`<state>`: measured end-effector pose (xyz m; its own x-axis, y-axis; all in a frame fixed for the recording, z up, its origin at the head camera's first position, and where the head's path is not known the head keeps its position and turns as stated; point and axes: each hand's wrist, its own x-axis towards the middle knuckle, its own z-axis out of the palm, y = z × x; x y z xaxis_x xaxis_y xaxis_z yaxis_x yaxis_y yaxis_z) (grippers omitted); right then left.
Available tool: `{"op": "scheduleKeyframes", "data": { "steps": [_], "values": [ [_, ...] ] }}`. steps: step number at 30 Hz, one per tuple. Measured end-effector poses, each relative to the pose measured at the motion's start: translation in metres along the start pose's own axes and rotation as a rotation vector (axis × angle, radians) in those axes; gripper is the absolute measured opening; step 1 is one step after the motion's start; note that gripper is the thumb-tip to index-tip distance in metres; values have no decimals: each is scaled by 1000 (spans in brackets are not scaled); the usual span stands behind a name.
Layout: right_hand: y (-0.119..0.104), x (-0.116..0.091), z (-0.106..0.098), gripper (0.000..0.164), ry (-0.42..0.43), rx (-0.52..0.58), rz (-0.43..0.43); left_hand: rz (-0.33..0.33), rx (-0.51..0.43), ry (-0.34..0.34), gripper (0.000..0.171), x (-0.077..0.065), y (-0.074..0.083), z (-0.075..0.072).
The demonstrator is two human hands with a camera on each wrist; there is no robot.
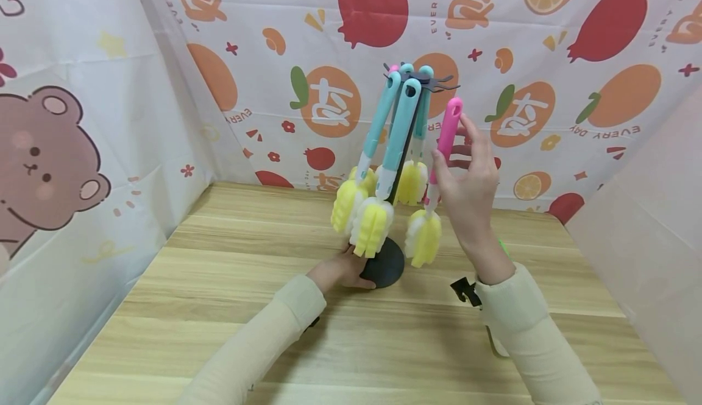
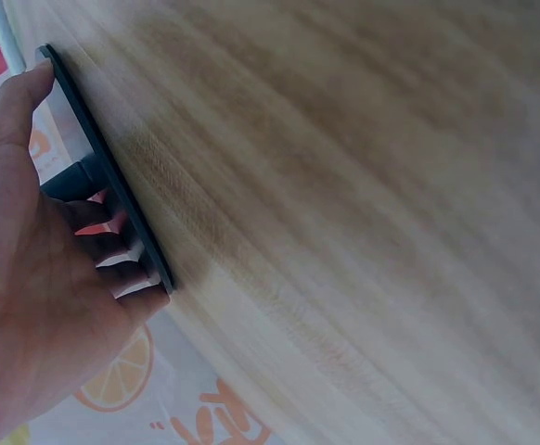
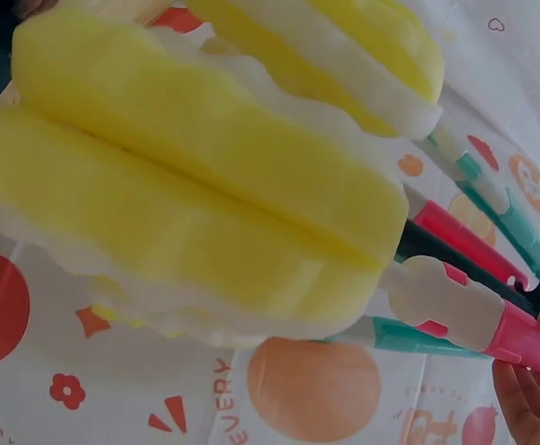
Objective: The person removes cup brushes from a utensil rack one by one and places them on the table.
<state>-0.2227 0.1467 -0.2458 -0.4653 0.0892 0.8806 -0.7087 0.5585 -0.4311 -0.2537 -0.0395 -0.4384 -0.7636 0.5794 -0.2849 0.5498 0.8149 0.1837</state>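
My right hand (image 1: 473, 179) pinches the pink handle of a sponge bottle brush (image 1: 450, 128), its yellow-and-white head pointing down. The holed top of that handle is just below and right of the dark hooks (image 1: 425, 81) of a black stand. Low down, my left hand (image 1: 351, 268) grips the round black base (image 1: 386, 265) by its edge; in the left wrist view, thumb and fingers span the disc (image 2: 112, 171). Several teal-handled sponge brushes (image 1: 403, 131) hang from the hooks around the pole. Behind them, another pink handle (image 3: 465, 236) shows in the right wrist view.
The stand is on a wood-grain table (image 1: 230, 332). A flat object with a green edge (image 1: 499, 341) lies partly hidden under the right sleeve. Printed cloth (image 1: 329, 39) walls the back and sides.
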Motion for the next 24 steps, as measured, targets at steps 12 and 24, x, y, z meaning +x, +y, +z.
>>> {"op": "scheduleKeyframes", "data": {
  "steps": [12,24],
  "values": [
    [21,-4,-11,59,-126,-124,107,-21,19,-11,92,2,0,1],
    [39,-13,-17,59,-188,-200,138,-22,19,-11,92,3,-2,3]
  ]
}}
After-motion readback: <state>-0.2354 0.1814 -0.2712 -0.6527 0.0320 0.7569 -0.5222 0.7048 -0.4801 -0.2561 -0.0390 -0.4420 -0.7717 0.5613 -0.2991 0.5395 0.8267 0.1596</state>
